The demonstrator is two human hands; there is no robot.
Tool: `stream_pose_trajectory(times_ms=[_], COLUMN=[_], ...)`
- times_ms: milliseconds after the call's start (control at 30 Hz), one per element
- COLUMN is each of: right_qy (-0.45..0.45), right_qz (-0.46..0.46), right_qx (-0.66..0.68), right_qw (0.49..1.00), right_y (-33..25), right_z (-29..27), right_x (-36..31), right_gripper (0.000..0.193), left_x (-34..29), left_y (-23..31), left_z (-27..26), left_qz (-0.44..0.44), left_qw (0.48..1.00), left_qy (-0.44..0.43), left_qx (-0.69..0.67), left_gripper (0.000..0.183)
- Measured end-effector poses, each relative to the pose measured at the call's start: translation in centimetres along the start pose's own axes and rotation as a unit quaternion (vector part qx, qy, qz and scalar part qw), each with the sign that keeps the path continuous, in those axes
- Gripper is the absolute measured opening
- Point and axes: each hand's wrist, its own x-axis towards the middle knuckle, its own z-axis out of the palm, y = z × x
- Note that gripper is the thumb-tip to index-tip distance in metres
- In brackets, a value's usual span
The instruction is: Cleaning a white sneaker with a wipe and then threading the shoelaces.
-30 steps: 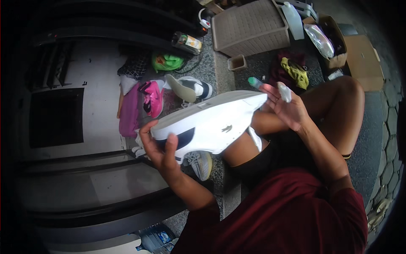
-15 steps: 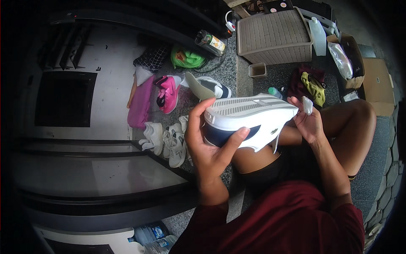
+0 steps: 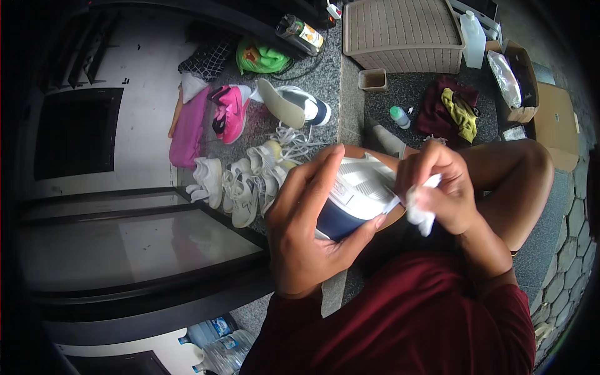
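Observation:
My left hand [image 3: 307,228] is wrapped round the heel end of a white and navy sneaker [image 3: 353,222], which is tipped so that its patterned grey-white sole faces up. Between the fingers of my right hand [image 3: 453,190] is a crumpled white wipe or cloth [image 3: 422,215], slightly blurred. That hand is right beside the sole's right edge; whether the wipe touches the sneaker I cannot tell. Beyond them, a second white and navy sneaker [image 3: 317,112] lies with an insole [image 3: 281,105] sticking out and white laces [image 3: 294,140] close by.
White sneakers [image 3: 247,194] and a pink shoe [image 3: 232,115] stand at left, near a green bag [image 3: 261,57]. Ahead are a woven lidded box [image 3: 403,37], a small tub [image 3: 373,79] and a green-capped bottle [image 3: 400,117]. Dark red and yellow cloths [image 3: 461,115] lie right, before an open carton [image 3: 525,81].
The sneaker has been turned and lowered, its sole now angled toward my right hand. My right hand has come in from the right and closed round the white wipe beside the sole.

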Motion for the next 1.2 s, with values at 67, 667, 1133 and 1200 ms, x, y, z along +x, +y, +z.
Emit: stream_pose_trajectory(times_ms=[67,667,1133,1200], right_qy=[-0.037,-0.100,-0.038,-0.056], right_qz=[-0.018,-0.031,-0.088,-0.103], right_qx=[-0.084,0.105,-0.190,-0.242], right_qw=[0.996,0.989,0.977,0.963], right_y=[-0.2,-0.3,4.8,4.8], right_z=[1.4,6.0,9.5,9.1], right_x=[1.0,5.1,5.4,5.3], right_gripper=[0.014,0.022,0.018,0.018], left_x=[0.1,-1.7,-3.5,-3.3], left_y=[0.2,2.0,-2.1,-2.7], left_z=[-0.5,-7.6,-4.5,-4.3], left_qz=[-0.006,-0.004,-0.081,-0.077], left_qw=[0.999,0.995,0.982,0.987], left_qy=[-0.031,0.054,0.038,0.039], left_qx=[0.023,0.087,0.168,0.136], left_gripper=[0.077,0.078,0.074,0.074])
